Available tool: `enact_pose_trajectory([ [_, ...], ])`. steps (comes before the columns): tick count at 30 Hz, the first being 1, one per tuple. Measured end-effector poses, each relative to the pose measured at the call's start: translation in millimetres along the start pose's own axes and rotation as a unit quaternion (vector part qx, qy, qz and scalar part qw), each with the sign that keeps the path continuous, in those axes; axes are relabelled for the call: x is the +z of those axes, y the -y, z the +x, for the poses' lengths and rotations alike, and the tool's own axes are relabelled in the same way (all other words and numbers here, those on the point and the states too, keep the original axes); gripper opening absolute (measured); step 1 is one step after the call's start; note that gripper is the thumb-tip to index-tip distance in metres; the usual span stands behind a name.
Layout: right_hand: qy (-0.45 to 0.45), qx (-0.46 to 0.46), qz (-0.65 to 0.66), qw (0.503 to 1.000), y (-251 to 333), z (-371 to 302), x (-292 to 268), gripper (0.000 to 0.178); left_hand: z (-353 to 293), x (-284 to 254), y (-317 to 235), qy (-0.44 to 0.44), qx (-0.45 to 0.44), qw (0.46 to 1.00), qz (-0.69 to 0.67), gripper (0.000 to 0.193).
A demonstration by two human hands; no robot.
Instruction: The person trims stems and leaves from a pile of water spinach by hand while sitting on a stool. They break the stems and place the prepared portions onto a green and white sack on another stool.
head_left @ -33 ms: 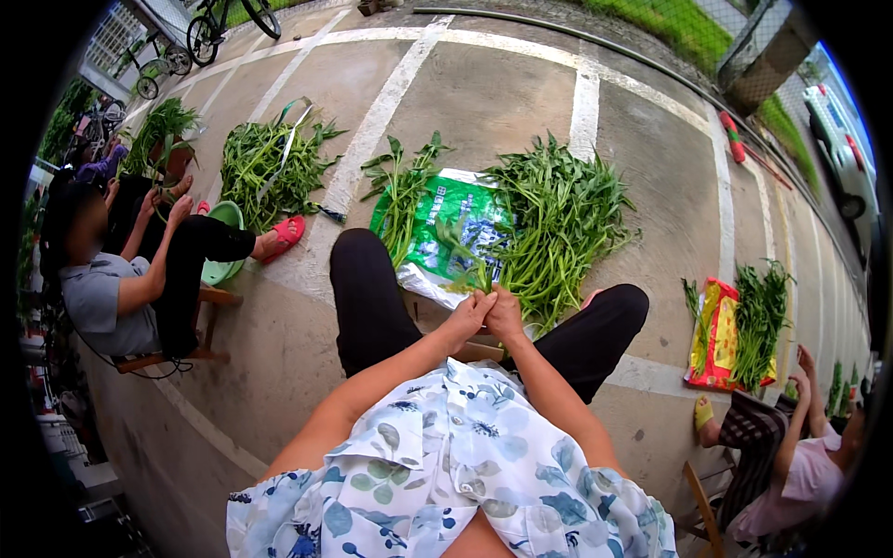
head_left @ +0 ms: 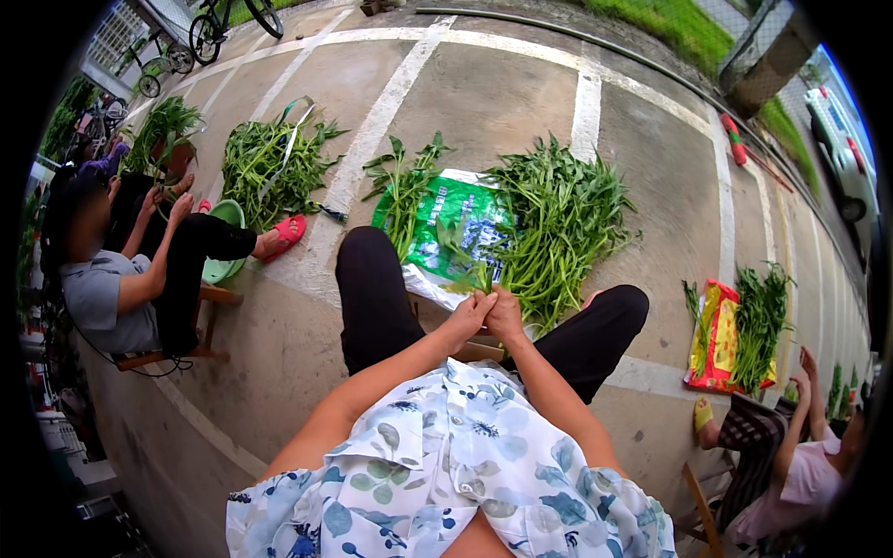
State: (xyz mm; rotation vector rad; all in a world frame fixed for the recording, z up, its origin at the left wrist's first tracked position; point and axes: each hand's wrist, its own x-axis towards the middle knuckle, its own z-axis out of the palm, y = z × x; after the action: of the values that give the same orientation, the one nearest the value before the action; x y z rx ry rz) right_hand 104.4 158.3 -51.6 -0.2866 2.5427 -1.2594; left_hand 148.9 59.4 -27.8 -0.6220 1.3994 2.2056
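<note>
My left hand (head_left: 469, 314) and my right hand (head_left: 503, 314) meet between my knees, fingers closed around a stalk of water spinach (head_left: 488, 277). Its leaves point away from me, over the sack. Just beyond lies a flattened green and white sack (head_left: 442, 209) on the ground. A large heap of water spinach (head_left: 563, 223) covers its right side and spills past the edge. A smaller bunch of water spinach (head_left: 406, 195) rests along the left side, apart from the heap.
At left a seated person (head_left: 116, 288) handles greens beside a green basin (head_left: 226, 244) and a pile of greens (head_left: 270, 167). At right another seated person (head_left: 791, 474) is near a red-yellow sack (head_left: 714, 335) with greens. A bicycle (head_left: 223, 28) and a white car (head_left: 842, 153) stand farther off.
My left knee has shifted slightly to the right. Both hands keep the same place and grip.
</note>
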Motion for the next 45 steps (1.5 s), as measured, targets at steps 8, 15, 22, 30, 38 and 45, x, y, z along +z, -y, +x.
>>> enact_pose_trajectory([
  [8,-0.016,-0.116,-0.006,0.993,-7,0,4,0.045,-3,-3,-3,0.006,-0.003,1.0,0.027,0.04],
  [15,-0.041,-0.047,0.034,0.997,2,-1,1,0.043,-2,2,-8,-0.02,-0.009,0.999,0.024,0.034],
  [22,-0.056,0.006,0.019,0.998,-1,-7,-15,0.037,5,16,-10,0.005,-0.044,0.998,0.035,0.036],
  [30,-0.058,-0.005,0.027,0.998,3,6,-6,0.03,17,4,-12,0.007,0.003,1.0,0.001,0.032],
  [38,-0.047,-0.088,-0.01,0.995,25,53,-22,0.034,52,-12,-47,-0.026,0.089,0.996,0.012,0.02],
  [45,0.077,-0.077,0.142,0.984,28,74,-17,0.033,66,-33,-64,-0.014,0.107,0.993,-0.041,0.021],
])
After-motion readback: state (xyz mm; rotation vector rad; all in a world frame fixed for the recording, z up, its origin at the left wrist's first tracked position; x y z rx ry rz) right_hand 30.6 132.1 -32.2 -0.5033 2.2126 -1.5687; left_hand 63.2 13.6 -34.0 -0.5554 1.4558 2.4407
